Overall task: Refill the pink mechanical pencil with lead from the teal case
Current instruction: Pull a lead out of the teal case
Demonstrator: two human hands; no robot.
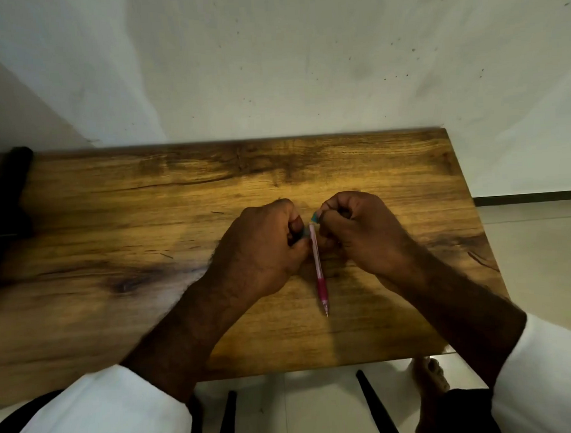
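The pink mechanical pencil (319,271) runs down the middle of the wooden table (111,199), its tip toward me and its top end between my hands. My left hand (262,250) is curled with its fingertips pinching the pencil's top end. My right hand (357,232) is closed around the teal case (314,217); only a small teal corner shows at its fingertips, just above the pencil's top. Whether any lead is out is too small to tell.
A dark object (6,211) lies at the table's far left edge. The table's right edge (476,226) is close to my right hand. A white wall stands behind the table. Black table legs (377,410) and a bare foot (431,380) show below the near edge.
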